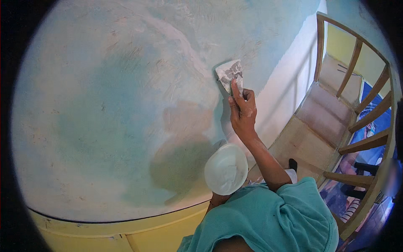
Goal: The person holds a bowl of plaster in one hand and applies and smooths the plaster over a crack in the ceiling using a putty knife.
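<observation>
Putty knife [229, 74]: blade flat against the blue-green wall [105, 105], just past the pale filled patch. Right hand [242, 110] grips its handle, index finger laid along the blade, likely for pressure. Left hand [218, 198] is mostly hidden beneath a white bowl of filler [226, 169], carrying it close below the knife; grip cannot be told. Wall is open leftward. Wooden stair railing [369, 109] bounds the right; yellow band [126, 233] below.
</observation>
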The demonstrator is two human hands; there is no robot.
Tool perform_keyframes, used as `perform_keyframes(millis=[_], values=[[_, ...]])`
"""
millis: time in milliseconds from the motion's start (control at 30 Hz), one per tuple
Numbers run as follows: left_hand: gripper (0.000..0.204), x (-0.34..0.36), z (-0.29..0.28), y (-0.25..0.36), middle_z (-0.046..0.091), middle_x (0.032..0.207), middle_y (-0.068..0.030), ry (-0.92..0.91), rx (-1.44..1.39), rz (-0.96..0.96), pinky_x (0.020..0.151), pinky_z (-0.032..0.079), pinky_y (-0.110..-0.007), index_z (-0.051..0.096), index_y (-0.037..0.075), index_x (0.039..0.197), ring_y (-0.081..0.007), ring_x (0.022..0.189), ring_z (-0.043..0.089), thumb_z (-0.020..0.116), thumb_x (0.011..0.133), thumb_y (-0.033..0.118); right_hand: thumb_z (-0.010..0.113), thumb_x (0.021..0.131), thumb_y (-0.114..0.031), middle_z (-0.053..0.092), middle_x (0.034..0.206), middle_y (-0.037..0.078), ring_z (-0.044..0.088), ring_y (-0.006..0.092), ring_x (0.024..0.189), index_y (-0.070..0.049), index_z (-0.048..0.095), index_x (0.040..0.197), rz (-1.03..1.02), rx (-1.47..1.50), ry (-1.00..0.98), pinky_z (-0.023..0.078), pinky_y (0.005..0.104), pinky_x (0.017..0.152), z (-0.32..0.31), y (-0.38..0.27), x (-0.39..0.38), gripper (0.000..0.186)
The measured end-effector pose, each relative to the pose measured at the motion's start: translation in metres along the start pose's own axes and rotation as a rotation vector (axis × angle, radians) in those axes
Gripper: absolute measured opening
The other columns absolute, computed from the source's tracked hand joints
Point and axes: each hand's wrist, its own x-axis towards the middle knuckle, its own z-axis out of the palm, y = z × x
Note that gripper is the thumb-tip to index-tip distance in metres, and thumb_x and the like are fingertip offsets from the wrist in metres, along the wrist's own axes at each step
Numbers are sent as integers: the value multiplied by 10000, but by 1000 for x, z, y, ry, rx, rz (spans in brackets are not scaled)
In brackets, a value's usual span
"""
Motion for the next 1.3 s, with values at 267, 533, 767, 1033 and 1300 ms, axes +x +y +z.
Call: perform_keyframes(millis=[267, 533, 767, 1033, 1300], values=[[639, 2, 14, -5, 507, 1255, -208, 202, 420, 130, 886, 514, -373, 339, 53, 1359, -326, 1169, 507, 636, 840, 280, 631, 814, -68, 490, 875, 131, 509, 248, 742, -227, 539, 1289, -1, 4, 15, 462, 325, 644, 2, 8, 1, 509], [631, 7, -14, 2, 489, 1268, -227, 166, 591, 81, 866, 525, -385, 320, 46, 1366, -332, 1151, 519, 594, 865, 316, 607, 840, -40, 491, 801, 103, 473, 214, 763, -163, 550, 1276, -23, 1, 4, 429, 288, 663, 5, 1, 3, 457], [660, 6, 9, 10, 443, 1269, -309, 62, -41, -60, 738, 591, -397, 265, 33, 1387, -352, 1015, 599, 495, 900, 415, 617, 823, -41, 489, 832, 123, 492, 237, 755, -193, 540, 1287, -18, 7, 31, 443, 309, 651, 7, 8, 5, 494], [643, -1, -41, 2, 457, 1261, -300, 113, 390, 63, 745, 587, -398, 313, 22, 1366, -350, 1013, 601, 520, 891, 402, 632, 812, -60, 494, 859, 128, 509, 247, 742, -227, 531, 1296, -46, 8, 28, 459, 325, 633, 9, 1, 6, 522], [655, 0, 7, 12, 491, 1260, -249, 3, 108, -70, 768, 574, -292, 324, 19, 1360, -286, 1013, 609, 549, 875, 397, 636, 812, -64, 502, 850, 127, 507, 243, 740, -238, 535, 1292, 9, -8, 32, 457, 320, 624, 7, 1, 7, 521]])
